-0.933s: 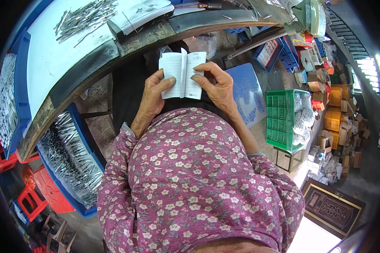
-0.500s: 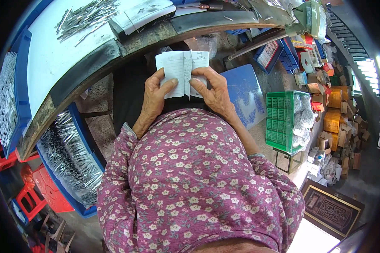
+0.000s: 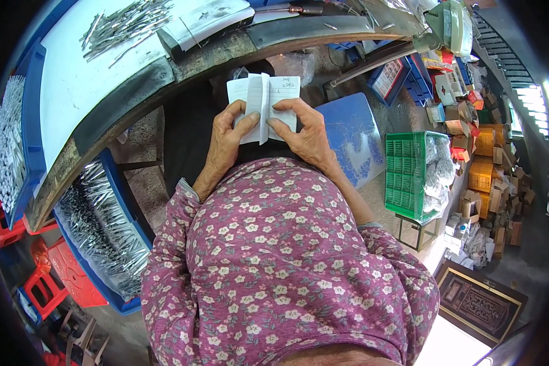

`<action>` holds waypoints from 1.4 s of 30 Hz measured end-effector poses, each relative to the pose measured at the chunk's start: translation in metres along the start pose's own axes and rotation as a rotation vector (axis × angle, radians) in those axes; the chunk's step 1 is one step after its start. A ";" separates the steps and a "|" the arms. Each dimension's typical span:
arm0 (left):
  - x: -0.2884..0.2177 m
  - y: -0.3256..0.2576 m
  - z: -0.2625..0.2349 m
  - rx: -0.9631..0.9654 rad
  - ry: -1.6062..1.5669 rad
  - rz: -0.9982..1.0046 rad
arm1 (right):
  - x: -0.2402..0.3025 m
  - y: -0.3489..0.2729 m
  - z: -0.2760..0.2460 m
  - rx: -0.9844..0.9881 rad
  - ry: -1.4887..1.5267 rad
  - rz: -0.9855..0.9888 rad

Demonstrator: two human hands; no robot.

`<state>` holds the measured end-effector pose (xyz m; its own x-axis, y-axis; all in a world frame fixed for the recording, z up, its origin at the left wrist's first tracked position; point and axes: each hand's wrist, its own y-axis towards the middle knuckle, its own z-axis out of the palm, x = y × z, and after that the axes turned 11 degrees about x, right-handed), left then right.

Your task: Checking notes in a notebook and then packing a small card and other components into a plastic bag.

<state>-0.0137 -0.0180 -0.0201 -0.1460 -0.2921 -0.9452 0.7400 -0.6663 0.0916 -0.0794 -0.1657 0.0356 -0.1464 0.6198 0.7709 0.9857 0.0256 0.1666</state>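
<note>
A small notebook (image 3: 240, 89) with lined white pages lies open between my two hands, above my lap and just short of the workbench edge. My left hand (image 3: 227, 135) grips its left side, the thumb pressed on the page near the fold. On the other side my right hand (image 3: 308, 130) holds the right part, with thumb and forefinger on the paper. Between the thumbs a few pages stand up from the middle. Some handwriting shows on the right page. Fingers beneath the notebook are hidden.
On the curved workbench (image 3: 219, 52) lie a heap of thin metal rods (image 3: 125, 27) and a screwdriver (image 3: 305, 10). Blue trays (image 3: 113, 177) of metal pieces stand at the left. A blue board (image 3: 354, 134) and green crate (image 3: 404, 177) stand at the right, with cardboard boxes beyond.
The standing pages have turned leftward, and more of the right page shows. My right thumb has moved left toward the fold. Both hands keep hold of the notebook.
</note>
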 end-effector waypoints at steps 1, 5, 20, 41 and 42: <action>0.000 0.000 0.000 0.000 0.000 -0.001 | 0.000 0.000 0.000 -0.001 -0.012 -0.011; -0.005 -0.001 0.001 0.015 0.058 0.021 | -0.002 0.000 0.002 -0.001 -0.048 -0.059; -0.005 0.001 0.001 -0.039 0.111 0.008 | -0.005 -0.001 0.003 -0.017 -0.006 -0.028; 0.000 0.000 0.000 -0.071 -0.022 -0.005 | 0.018 0.007 -0.004 -0.239 -0.693 -0.209; 0.000 0.001 0.001 -0.069 -0.036 -0.001 | 0.016 0.007 -0.005 -0.168 -0.620 -0.254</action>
<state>-0.0140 -0.0191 -0.0196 -0.1696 -0.3164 -0.9333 0.7833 -0.6181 0.0672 -0.0748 -0.1594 0.0522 -0.2473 0.9459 0.2101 0.8936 0.1388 0.4268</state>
